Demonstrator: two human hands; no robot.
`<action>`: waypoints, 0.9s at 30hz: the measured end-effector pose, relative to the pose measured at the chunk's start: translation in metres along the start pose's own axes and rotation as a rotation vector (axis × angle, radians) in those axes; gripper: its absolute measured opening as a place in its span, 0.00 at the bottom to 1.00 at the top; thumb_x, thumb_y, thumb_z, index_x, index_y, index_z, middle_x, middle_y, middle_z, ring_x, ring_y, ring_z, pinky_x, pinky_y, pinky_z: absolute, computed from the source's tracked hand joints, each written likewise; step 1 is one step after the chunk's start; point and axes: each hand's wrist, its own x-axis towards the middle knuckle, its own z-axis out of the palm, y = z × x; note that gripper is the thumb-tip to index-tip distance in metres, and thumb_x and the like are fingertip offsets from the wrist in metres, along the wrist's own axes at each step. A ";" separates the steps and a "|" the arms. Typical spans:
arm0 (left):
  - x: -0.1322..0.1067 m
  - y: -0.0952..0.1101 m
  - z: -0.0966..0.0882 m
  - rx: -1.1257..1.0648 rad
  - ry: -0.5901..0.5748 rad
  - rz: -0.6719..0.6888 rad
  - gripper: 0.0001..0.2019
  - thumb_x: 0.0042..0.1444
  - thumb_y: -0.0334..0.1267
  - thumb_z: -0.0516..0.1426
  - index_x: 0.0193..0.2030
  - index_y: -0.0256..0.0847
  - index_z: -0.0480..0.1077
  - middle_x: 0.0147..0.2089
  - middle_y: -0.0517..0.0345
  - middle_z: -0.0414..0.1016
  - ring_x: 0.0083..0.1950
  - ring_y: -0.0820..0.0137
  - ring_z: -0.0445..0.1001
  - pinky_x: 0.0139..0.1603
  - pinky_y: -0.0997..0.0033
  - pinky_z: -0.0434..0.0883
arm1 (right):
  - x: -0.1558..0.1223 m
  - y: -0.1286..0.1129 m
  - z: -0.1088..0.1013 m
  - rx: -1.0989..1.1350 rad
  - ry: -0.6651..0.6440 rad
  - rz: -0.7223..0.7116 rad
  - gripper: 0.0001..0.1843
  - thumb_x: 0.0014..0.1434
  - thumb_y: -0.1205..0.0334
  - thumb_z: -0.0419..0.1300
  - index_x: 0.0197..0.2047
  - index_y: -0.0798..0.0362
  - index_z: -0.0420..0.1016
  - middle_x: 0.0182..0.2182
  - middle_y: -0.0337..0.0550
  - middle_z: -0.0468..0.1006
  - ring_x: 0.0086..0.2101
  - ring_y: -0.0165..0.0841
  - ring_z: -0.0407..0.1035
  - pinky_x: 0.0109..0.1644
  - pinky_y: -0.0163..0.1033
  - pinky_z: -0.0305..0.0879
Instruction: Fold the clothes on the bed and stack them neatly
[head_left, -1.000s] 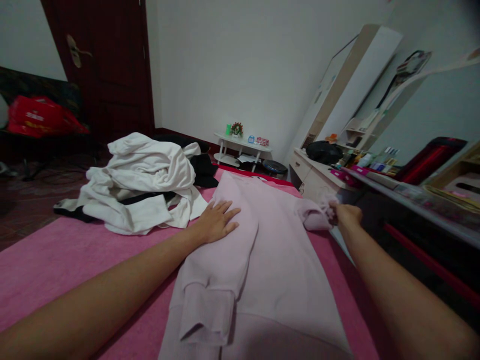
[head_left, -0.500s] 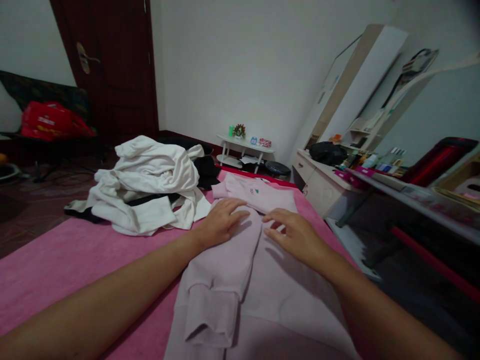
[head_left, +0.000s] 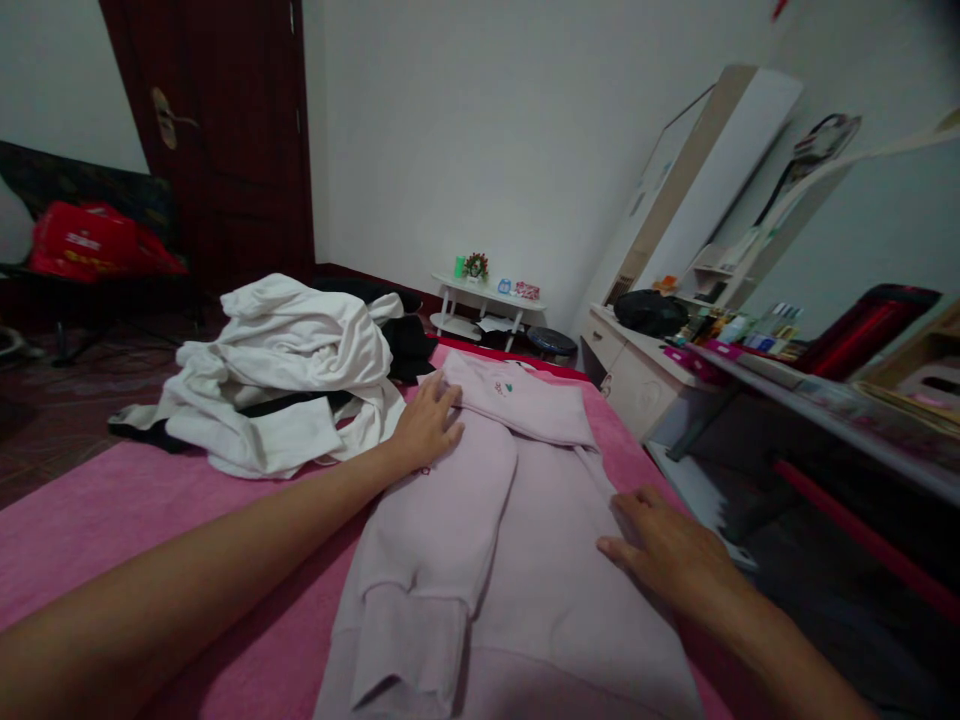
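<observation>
A pale pink sweatshirt lies spread on the pink bed cover, its ribbed hem toward me. One sleeve is folded down along its left side, with the cuff near the hem. Across the far end lies a folded part with a small embroidered motif. My left hand rests at the upper left edge of the sweatshirt, fingers spread. My right hand is at its right edge, thumb and fingers apart and holding nothing.
A heap of white clothes with black pieces lies left on the bed. To the right stand a dressing table and a glass-topped desk bearing bottles. A small white table is by the far wall. A red bag sits at far left.
My right hand has moved right and nearer to me, from the middle of the sweatshirt to its right edge. My left hand has shifted left, toward the upper left edge.
</observation>
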 end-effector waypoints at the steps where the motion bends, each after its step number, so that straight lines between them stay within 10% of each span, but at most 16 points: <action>1: 0.005 -0.003 0.000 0.022 0.000 -0.014 0.27 0.57 0.42 0.55 0.62 0.37 0.59 0.70 0.40 0.45 0.69 0.52 0.51 0.65 0.52 0.59 | -0.001 0.004 0.002 0.007 -0.007 0.013 0.24 0.55 0.48 0.57 0.50 0.52 0.72 0.48 0.56 0.74 0.45 0.49 0.72 0.44 0.46 0.63; 13: 0.066 -0.014 -0.005 0.314 -0.307 0.058 0.15 0.60 0.28 0.46 0.47 0.37 0.71 0.46 0.42 0.75 0.47 0.57 0.74 0.42 0.61 0.69 | -0.009 -0.010 0.017 0.673 -0.016 -0.064 0.35 0.50 0.53 0.58 0.61 0.54 0.60 0.58 0.53 0.68 0.57 0.44 0.63 0.62 0.48 0.56; 19: 0.111 -0.006 -0.051 0.348 -0.145 0.047 0.15 0.61 0.31 0.46 0.49 0.37 0.70 0.47 0.43 0.75 0.47 0.56 0.75 0.44 0.60 0.68 | -0.013 -0.036 -0.016 0.930 0.097 -0.038 0.26 0.49 0.53 0.58 0.52 0.50 0.68 0.44 0.46 0.74 0.42 0.39 0.72 0.43 0.41 0.68; 27: 0.148 -0.055 -0.118 0.546 0.021 -0.081 0.17 0.62 0.37 0.45 0.54 0.36 0.67 0.48 0.43 0.71 0.50 0.53 0.71 0.48 0.55 0.66 | -0.010 -0.090 -0.026 1.276 -0.087 -0.165 0.17 0.48 0.58 0.60 0.41 0.55 0.71 0.24 0.32 0.61 0.21 0.22 0.54 0.24 0.29 0.48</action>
